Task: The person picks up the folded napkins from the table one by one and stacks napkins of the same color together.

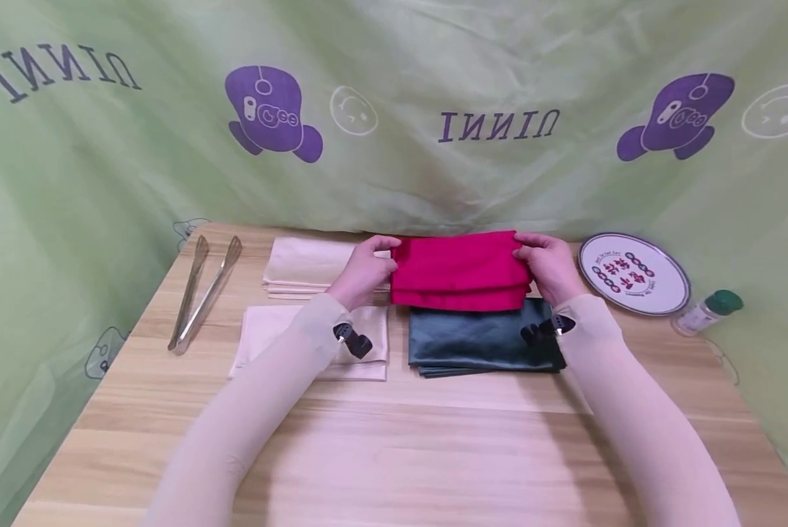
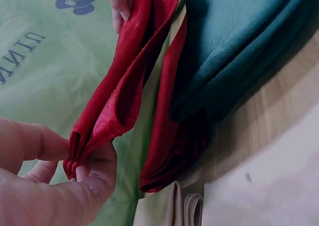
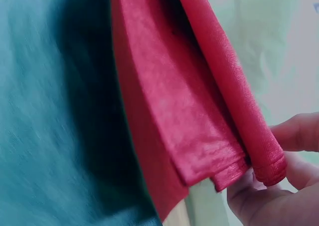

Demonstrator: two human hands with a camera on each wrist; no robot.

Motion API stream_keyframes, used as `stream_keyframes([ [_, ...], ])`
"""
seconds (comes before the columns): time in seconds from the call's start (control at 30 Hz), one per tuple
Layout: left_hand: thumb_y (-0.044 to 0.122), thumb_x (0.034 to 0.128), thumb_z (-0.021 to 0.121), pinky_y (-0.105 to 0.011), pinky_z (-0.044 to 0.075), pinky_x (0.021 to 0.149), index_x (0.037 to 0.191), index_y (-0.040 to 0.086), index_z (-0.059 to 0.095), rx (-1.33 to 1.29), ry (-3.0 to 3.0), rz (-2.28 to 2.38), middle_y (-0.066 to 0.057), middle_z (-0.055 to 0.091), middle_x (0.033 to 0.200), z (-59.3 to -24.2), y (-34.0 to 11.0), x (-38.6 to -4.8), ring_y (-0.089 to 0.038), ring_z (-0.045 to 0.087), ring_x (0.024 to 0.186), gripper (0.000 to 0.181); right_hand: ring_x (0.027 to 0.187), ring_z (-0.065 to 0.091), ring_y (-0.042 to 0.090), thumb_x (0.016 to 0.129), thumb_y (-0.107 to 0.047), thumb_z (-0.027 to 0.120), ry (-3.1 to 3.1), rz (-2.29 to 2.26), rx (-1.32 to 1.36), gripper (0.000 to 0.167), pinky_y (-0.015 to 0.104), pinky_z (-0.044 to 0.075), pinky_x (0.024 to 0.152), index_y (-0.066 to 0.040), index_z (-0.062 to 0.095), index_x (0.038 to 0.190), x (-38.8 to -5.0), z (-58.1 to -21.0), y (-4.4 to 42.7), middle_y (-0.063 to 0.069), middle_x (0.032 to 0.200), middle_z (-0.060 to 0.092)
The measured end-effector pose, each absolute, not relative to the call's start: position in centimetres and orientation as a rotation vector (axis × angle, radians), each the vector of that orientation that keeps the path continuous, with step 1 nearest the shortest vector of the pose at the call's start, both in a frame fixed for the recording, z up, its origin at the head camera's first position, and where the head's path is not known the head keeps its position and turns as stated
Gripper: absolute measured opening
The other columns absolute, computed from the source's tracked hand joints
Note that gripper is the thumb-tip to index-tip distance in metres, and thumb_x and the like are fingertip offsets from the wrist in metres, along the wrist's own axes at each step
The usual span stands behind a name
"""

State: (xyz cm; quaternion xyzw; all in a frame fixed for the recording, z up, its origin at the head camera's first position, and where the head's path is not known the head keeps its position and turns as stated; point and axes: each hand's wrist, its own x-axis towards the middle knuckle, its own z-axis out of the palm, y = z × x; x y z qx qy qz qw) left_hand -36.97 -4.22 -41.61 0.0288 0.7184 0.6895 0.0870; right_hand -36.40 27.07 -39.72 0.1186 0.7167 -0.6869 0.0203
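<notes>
Slim silver metal tongs [image 1: 210, 293]: on the pale wood-grain counter [image 1: 394, 439], at about nine o'clock from the folded crimson-red cloth [image 1: 460, 263], well apart from it.
Cream folded rectangular cloth [image 1: 302, 260]: also nine o'clock, closer in.
Pale pink folded rectangular cloth [image 1: 262, 329]: eight o'clock, partly hidden by my beige left sleeve [image 1: 295, 359].
My left hand [image 1: 368, 271]: fingers narrow, pinching the red cloth's nine-o'clock edge.
Red cloth: stretched between my two hands, pale green printed curtain [image 1: 394, 183] at its twelve o'clock.
Dark teal folded cloth [image 1: 463, 337]: six o'clock, its far edge hidden behind the red.
My right hand [image 1: 548, 267]: fingers narrow, pinching the three-o'clock edge.
Round white plate with a dark blue rim [image 1: 669, 287]: three o'clock, near my right hand.
Small clear jar with a green lid [image 1: 696, 320]: just past three, beside the plate.
</notes>
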Motion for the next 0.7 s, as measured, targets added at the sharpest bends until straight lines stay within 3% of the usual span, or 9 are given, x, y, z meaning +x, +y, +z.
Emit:
stream_keyframes([
  [0.2,-0.017,0.0782,0.051,-0.025,0.042,0.057,0.123,0.002,0.061,0.039,2.244,2.009,-0.014,0.054,0.117,-42.1,-3.3,-38.3,-0.016,0.048,0.065,0.049,0.093,0.051,0.012,0.092,-0.001,0.057,2.371,-2.023,0.413,0.043,0.018,0.047,0.068,0.0,0.057,0.135,-38.2,-40.2,27.3,0.011,0.131,0.049],
  [0.43,-0.017,0.0787,0.049,-0.025,0.042,0.054,0.123,0.002,0.06,0.033,2.304,1.954,-0.016,0.056,0.113,-42.8,-2.9,-39.3,-0.016,0.048,0.064,0.05,0.103,0.047,0.016,0.092,0.001,0.055,2.469,-1.929,0.398,0.044,0.02,0.046,0.075,-0.001,0.057,0.135,-39.2,-40.8,27.5,0.013,0.137,0.049],
  [0.7,-0.017,0.0769,0.05,-0.021,0.04,0.058,0.122,0.0,0.061,0.131,2.415,1.871,-0.015,0.057,0.121,-44.0,-1.7,-40.0,-0.016,0.049,0.081,0.049,0.111,0.045,0.019,0.087,0.006,0.055,2.573,-1.824,0.44,0.047,0.021,0.044,0.079,0.0,0.059,0.133,-40.0,-42.1,28.3,0.016,0.135,0.052],
])
